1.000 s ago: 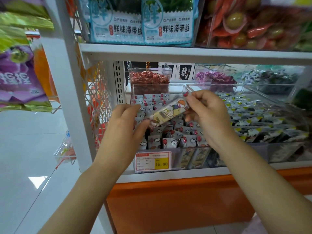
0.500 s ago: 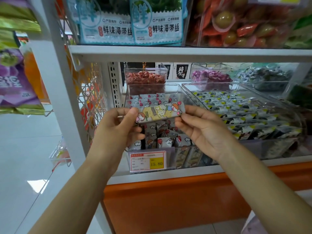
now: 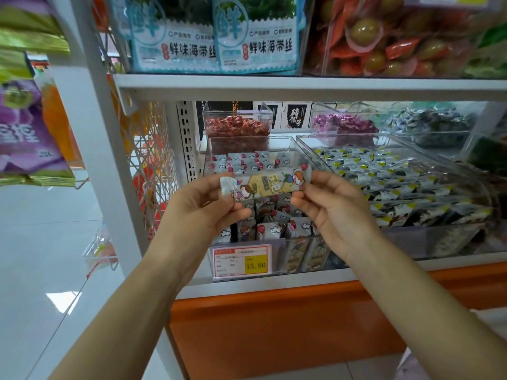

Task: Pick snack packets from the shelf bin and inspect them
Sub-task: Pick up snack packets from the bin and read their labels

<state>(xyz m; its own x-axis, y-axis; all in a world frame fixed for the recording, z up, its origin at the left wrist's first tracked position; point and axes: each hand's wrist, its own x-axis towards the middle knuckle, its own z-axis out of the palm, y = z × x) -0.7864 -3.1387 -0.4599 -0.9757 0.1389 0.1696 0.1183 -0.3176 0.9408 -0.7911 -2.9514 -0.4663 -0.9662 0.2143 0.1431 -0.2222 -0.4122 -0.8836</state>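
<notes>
Head view: a long, slim foil snack packet with a yellow panel and cartoon print [image 3: 267, 183] is held level in the air, above the front half of the clear plastic shelf bin [image 3: 247, 137] it belongs to. The bin sits at the left end of the white shelf [image 3: 274, 285], behind a red and yellow price tag [image 3: 242, 260], and more packets of the same print are stacked in it.

The left hand [image 3: 203, 207] has its grip closed on the left crimped end, thumb against curled fingers. The right hand [image 3: 334, 212] pinches the right crimped end in the same way.

The packet looks light and thin, its film probably slick and crinkly, and its filling may crumble. The flat crimped ends are the safest hold, and light pressure should be enough to turn it.
</notes>
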